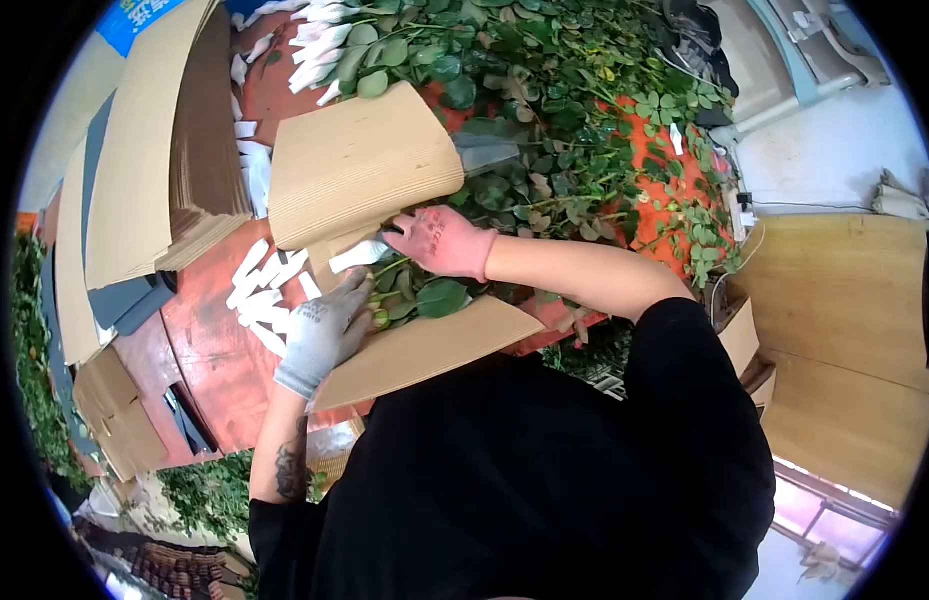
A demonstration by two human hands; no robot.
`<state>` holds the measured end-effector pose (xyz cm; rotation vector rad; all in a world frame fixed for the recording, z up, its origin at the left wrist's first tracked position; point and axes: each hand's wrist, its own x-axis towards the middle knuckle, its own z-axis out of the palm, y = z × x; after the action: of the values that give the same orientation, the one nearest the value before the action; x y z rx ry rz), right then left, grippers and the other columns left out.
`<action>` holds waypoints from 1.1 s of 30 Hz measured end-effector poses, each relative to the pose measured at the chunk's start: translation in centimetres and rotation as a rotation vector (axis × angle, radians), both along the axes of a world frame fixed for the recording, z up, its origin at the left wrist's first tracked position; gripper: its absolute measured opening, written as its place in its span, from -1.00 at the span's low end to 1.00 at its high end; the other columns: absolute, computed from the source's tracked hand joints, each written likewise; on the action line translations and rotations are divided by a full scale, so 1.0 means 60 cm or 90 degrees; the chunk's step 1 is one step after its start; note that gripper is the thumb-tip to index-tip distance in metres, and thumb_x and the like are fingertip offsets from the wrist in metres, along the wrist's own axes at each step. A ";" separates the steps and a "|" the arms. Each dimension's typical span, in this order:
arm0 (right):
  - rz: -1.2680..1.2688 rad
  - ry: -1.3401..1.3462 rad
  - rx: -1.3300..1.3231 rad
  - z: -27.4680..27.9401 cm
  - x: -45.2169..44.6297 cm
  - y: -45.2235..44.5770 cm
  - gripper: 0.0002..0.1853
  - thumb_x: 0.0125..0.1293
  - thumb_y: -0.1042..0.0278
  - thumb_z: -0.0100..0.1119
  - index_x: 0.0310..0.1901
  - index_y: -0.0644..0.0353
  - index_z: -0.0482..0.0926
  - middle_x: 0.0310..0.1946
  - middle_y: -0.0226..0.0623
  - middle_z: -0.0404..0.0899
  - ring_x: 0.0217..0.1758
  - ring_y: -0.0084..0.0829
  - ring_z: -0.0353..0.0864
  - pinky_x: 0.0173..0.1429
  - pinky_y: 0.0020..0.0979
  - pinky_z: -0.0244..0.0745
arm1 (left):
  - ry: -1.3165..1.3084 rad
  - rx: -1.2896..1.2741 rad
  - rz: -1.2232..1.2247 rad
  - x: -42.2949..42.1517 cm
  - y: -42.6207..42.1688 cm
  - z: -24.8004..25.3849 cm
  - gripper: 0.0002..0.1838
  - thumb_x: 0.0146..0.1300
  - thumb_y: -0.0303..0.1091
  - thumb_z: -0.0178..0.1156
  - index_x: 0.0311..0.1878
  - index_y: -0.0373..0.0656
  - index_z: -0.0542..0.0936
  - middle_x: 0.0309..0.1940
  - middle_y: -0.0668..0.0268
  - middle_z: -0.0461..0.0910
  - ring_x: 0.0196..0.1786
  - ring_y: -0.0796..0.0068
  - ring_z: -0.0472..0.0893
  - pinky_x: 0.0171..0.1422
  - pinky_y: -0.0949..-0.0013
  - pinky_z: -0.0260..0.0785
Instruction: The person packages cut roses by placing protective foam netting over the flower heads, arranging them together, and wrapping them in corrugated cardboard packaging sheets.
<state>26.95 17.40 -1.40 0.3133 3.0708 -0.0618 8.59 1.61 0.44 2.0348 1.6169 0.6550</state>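
Note:
My left hand (pixel 324 328), in a pale grey glove, lies at the left edge of a cardboard sheet (pixel 429 352). Its fingers stretch towards a green bud (pixel 380 319) and stems, thumb apart from the other fingers. My right hand (pixel 442 243), in a pink glove, is closed at a rose whose head is in a white sleeve (pixel 359 257); the grip itself is partly hidden. Green leaves (pixel 442 298) lie between my hands on the cardboard. Behind them a ribbed cardboard flap (pixel 364 165) bends upward.
Loose white sleeves (pixel 264 290) lie on the red tabletop (pixel 219 375). Tall cardboard sheets (pixel 149 150) stand stacked at left. White-sleeved roses (pixel 319 45) and a heap of leafy stems (pixel 564 90) cover the far side. A wooden panel (pixel 844 350) stands at right.

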 end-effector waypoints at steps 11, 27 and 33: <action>-0.033 0.041 -0.047 -0.010 -0.023 0.005 -0.55 0.08 0.43 0.06 0.09 0.00 0.51 -0.03 -0.18 0.50 -0.17 -0.23 0.59 -0.15 -0.26 0.48 | -0.009 -0.046 0.023 -0.015 -0.011 -0.022 -0.63 0.22 -0.24 0.06 0.08 -0.12 0.53 0.10 0.18 0.54 -0.12 0.17 0.63 -0.09 0.19 0.50; -0.058 0.029 -0.016 -0.023 -0.012 -0.013 -0.61 0.20 0.37 -0.06 0.09 0.12 0.48 -0.20 -0.17 0.51 -0.26 -0.28 0.62 -0.31 -0.31 0.52 | -0.076 0.067 0.239 -0.047 0.032 -0.048 -0.88 0.13 -0.41 0.20 -0.25 -0.15 0.62 -0.37 0.21 0.59 -0.25 0.19 0.59 -0.12 0.25 0.42; -0.079 0.005 -0.021 -0.020 -0.016 -0.019 -0.57 0.20 0.40 -0.08 0.13 0.10 0.45 -0.13 -0.17 0.51 -0.25 -0.27 0.63 -0.31 -0.31 0.53 | 0.002 0.088 0.368 -0.102 -0.005 -0.049 -0.83 0.13 -0.49 0.16 -0.20 -0.16 0.63 -0.28 0.21 0.63 -0.25 0.26 0.63 -0.15 0.26 0.46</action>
<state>26.02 16.28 -2.58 0.5023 3.0510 -0.1193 2.49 1.32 -2.51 1.6425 2.2355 0.9796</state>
